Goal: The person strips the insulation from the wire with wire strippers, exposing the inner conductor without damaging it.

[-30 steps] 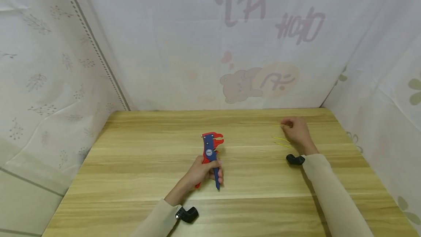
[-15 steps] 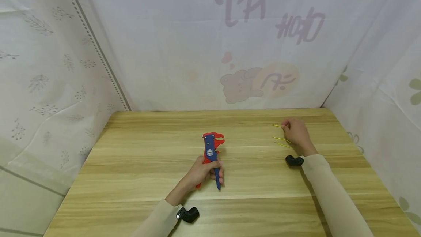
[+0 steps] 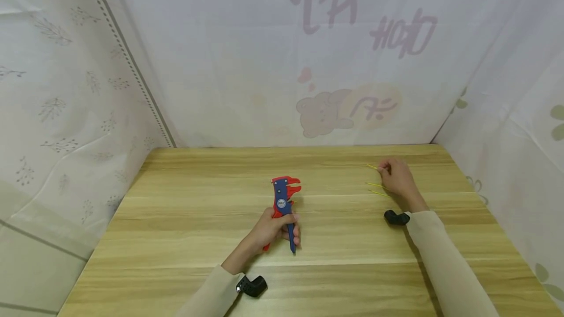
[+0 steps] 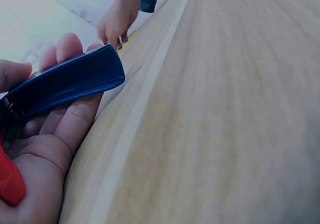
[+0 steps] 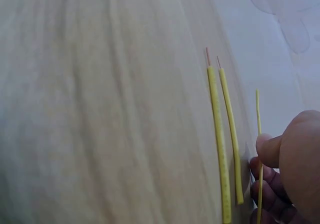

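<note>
In the head view we had the left hand [image 3: 275,229] wrapped round the tool [image 3: 280,193], a blue and red one, over the middle of the desk [image 3: 189,199], its head pointing away from us and its red jaws standing apart, the gap facing right. Whether the tool touched the desk we could not tell. Towards the far edge, on the right, our right hand [image 3: 400,180] pinched a yellow wire [image 3: 371,166], one end sticking out left of the fingers. Two loose wires, an upper one [image 3: 376,185] and a lower one [image 3: 379,193], lay side by side on the desk, nearer us than the held one. Beyond the far edge was a printed cloth [image 3: 242,87]. In the left wrist view we saw the blue handle [image 4: 70,79] crossing the left hand's fingers, which curled behind it, while part of the red handle [image 4: 10,179] lay against the palm; the right hand showed small, farther off. In the right wrist view our right thumb and fingers gripped the wire, yellow right up to its visible tip. Just beside it lay the loose pair, each ending in a thin bare copper strand.
</note>
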Demonstrator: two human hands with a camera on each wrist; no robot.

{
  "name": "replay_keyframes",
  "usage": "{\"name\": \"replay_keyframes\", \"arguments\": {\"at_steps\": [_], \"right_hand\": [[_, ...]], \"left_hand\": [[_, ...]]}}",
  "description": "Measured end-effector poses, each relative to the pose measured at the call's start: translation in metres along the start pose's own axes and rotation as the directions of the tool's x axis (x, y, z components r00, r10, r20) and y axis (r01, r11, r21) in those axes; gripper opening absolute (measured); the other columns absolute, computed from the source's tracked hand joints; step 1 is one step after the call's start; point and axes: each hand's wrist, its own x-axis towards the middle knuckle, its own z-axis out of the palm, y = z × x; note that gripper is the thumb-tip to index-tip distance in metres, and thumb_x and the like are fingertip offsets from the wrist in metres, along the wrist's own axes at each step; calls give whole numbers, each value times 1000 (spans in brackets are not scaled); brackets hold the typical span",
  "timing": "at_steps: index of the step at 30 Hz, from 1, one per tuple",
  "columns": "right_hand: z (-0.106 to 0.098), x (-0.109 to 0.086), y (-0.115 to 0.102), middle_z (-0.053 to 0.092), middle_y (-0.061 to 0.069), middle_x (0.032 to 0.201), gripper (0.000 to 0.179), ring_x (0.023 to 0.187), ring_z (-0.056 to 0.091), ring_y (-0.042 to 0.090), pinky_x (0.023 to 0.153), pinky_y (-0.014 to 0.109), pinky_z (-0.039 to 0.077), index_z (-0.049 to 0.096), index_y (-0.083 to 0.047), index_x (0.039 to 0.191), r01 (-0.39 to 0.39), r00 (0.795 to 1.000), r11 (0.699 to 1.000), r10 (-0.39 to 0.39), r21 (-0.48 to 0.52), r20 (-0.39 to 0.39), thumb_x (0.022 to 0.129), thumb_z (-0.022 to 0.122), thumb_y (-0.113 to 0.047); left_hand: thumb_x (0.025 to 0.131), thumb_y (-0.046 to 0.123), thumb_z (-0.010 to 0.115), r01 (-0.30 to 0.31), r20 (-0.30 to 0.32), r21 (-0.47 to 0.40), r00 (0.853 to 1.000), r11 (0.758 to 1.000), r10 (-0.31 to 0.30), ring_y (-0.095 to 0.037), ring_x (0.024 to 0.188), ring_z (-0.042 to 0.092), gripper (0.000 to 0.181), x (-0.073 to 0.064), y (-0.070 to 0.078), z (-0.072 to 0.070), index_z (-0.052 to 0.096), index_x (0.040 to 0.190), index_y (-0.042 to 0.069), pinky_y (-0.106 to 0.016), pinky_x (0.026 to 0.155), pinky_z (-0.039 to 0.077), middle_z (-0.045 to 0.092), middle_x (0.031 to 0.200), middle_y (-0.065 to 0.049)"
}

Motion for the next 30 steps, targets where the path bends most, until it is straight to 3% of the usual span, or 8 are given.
{"name": "replay_keyframes", "arguments": {"at_steps": [7, 21, 30], "right_hand": [[-2, -4, 3, 62, 15, 93, 20, 81, 55, 26, 71, 34, 44, 60, -1, 109, -30, 1000, 998, 30, 58, 3, 106, 48, -17], [-4, -11, -4, 64, 12, 96, 23, 84, 53, 21, 71, 26, 43, 64, -3, 111, -119, 990, 984, 128, 135, -64, 100, 50, -18], [-2, -19, -14, 67, 7, 88, 30, 80, 54, 17, 69, 24, 45, 68, -6, 111, -194, 979, 946, 205, 259, -17, 102, 53, -30]], "left_hand": [[105, 11, 54, -5, 8, 2, 1000, 1000, 5, -19, 65, 73, 31, 0, 0, 0, 48, 113, -18, -40, 71, 65, 70, 75, -4], [105, 13, 55, -1, 18, -4, 1000, 1000, 1, -19, 66, 74, 30, 3, -1, 1, 49, 111, -16, -40, 72, 65, 70, 75, -4], [103, 17, 60, -3, -3, 16, 1000, 1000, 4, -19, 66, 75, 37, -1, -1, -1, 48, 113, -16, -40, 72, 65, 71, 74, -3]]}}
